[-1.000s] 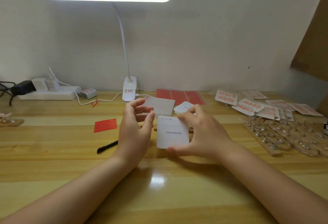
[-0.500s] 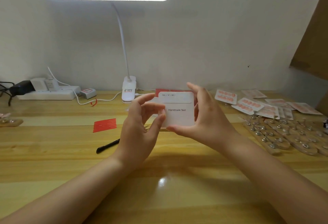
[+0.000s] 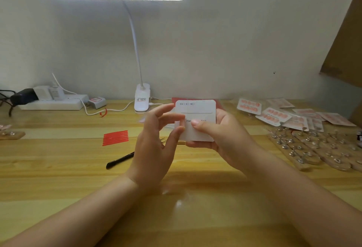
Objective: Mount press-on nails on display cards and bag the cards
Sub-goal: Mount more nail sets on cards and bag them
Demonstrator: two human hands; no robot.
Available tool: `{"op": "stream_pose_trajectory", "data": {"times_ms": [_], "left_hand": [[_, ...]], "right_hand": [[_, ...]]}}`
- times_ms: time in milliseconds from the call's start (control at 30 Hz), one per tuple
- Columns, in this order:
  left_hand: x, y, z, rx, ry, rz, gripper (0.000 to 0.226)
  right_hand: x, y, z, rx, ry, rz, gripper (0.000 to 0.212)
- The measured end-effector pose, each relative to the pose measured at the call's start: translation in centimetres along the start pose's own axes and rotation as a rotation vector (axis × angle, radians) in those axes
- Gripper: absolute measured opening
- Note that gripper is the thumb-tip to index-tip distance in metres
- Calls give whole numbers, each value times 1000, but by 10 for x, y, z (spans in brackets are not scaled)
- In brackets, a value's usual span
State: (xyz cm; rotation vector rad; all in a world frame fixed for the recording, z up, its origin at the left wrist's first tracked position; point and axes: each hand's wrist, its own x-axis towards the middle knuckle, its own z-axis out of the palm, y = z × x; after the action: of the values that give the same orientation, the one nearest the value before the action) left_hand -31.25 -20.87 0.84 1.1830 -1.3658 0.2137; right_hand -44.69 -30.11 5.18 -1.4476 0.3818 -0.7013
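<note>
A white display card (image 3: 197, 109) printed with size boxes and "Handmade Nail" stands upright above the wooden table (image 3: 58, 168). My right hand (image 3: 225, 141) grips it, thumb across the front and fingers behind. My left hand (image 3: 154, 149) pinches the card's left edge between thumb and forefinger. No nails show on this card. Bagged cards with pink nails (image 3: 274, 115) lie at the right rear. Wooden boards with metal nail stands (image 3: 313, 147) lie in front of them.
A pad of red strips (image 3: 115, 137) and a black pen (image 3: 119, 160) lie left of my hands. A clip lamp (image 3: 142, 100) stands at the back centre, with a power strip (image 3: 52, 103) at the back left. Red sheets (image 3: 219, 102) lie behind the card.
The card has risen from low over the table and now faces me. My right thumb has moved onto its front. My left fingers have closed on its left edge.
</note>
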Motion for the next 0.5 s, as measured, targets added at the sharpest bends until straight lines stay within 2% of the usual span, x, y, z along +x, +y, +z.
{"op": "stream_pose_trajectory", "data": {"times_ms": [67,167,367,500], "left_hand": [[3,2,-1,78,19,28,45],[9,4,-6,178,57,72,42],[18,8,-15,194,104,75,42],[20,8,-17,219,128,81,34]], "right_hand": [[-1,-1,1,-101,29,-52,27],[-1,-3,3,-128,43,-102,26],[-1,-6,3,-150,83,-128,22],[-1,-7,4,-185,108,-117,18]]}}
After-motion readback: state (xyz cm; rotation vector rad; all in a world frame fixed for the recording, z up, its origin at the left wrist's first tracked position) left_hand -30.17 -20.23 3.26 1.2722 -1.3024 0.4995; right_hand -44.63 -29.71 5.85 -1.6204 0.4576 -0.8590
